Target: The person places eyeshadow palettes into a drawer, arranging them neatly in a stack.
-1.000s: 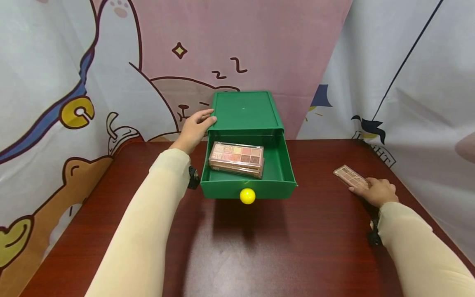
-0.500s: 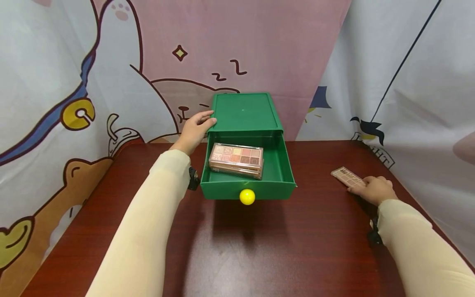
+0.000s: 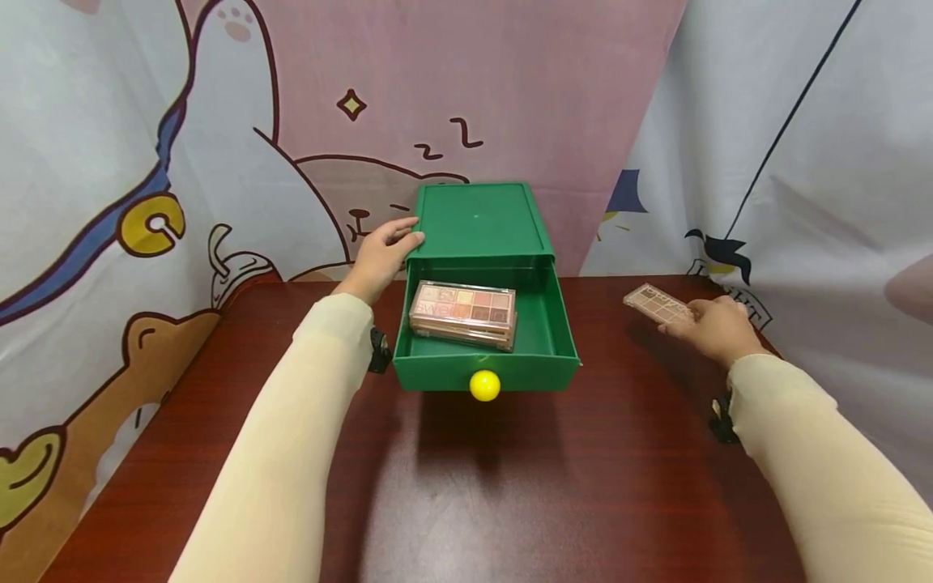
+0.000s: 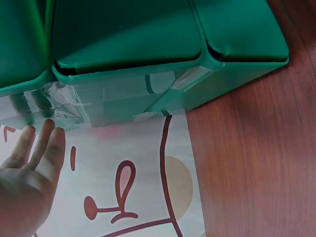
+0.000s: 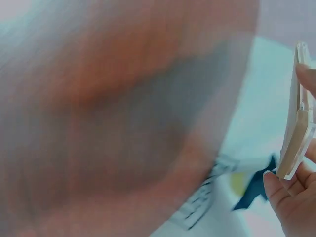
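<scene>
A green drawer box (image 3: pixel 481 219) stands toward the back of the table, its drawer (image 3: pixel 550 324) pulled out with a yellow knob (image 3: pixel 484 385) in front. Inside the drawer, on its left side, lie stacked eyeshadow palettes (image 3: pixel 462 312). My left hand (image 3: pixel 379 257) rests its fingertips against the box's upper left edge, fingers fairly straight; the left wrist view shows that hand (image 4: pixel 34 173) beside the box's wall. Off to the right, my right hand (image 3: pixel 717 328) pinches another eyeshadow palette (image 3: pixel 656 306) by one end, raised above the table. In the right wrist view this palette (image 5: pixel 296 133) appears edge-on between thumb and fingers.
The dark red-brown wooden table (image 3: pixel 619 453) carries everything. A cartoon-printed cloth (image 3: pixel 554 97) hangs close behind the box and along both sides. Clear tape (image 4: pixel 74 103) is stuck on the box's side.
My right hand has lifted the eyeshadow palette off the table and shifted it a little leftward and away from me. The left hand, the box and the stacked palettes stay put.
</scene>
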The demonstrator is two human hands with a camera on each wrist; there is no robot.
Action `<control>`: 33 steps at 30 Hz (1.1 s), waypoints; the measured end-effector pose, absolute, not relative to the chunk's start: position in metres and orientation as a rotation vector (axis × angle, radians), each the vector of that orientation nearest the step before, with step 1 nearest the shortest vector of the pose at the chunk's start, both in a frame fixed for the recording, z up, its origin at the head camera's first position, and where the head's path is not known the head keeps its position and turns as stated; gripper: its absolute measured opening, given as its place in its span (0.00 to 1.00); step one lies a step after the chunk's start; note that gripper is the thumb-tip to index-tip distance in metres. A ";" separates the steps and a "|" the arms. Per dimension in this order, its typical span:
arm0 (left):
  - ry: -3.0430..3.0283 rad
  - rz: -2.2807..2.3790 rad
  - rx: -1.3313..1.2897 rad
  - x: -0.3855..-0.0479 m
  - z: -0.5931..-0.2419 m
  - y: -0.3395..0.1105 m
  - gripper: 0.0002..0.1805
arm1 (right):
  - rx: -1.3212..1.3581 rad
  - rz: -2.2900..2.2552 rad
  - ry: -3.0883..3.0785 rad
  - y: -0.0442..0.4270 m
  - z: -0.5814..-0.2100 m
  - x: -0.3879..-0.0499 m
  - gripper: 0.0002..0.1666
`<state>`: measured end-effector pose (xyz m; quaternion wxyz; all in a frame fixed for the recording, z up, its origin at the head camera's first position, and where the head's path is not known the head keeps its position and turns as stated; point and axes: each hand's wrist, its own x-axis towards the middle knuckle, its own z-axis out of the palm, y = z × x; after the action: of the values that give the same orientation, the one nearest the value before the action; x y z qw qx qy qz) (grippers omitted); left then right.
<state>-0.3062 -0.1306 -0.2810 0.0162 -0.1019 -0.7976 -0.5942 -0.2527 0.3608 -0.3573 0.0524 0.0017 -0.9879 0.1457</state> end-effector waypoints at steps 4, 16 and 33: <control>-2.480 -1.847 -0.315 -0.306 -0.280 -0.131 0.26 | 0.059 0.517 -2.946 0.336 -0.338 -0.257 0.45; -2.475 -1.833 -0.303 -0.307 -0.282 -0.130 0.26 | 0.288 0.652 -2.757 0.267 -0.281 -0.260 0.36; -2.497 -1.815 -0.297 -0.308 -0.281 -0.132 0.26 | 0.490 0.713 -2.793 0.185 -0.202 -0.217 0.38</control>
<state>-0.3076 -0.1316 -0.2814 0.0203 -0.0956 -0.8050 -0.5852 -0.2165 0.1852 -0.2017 0.1088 0.1666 -0.9496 0.2423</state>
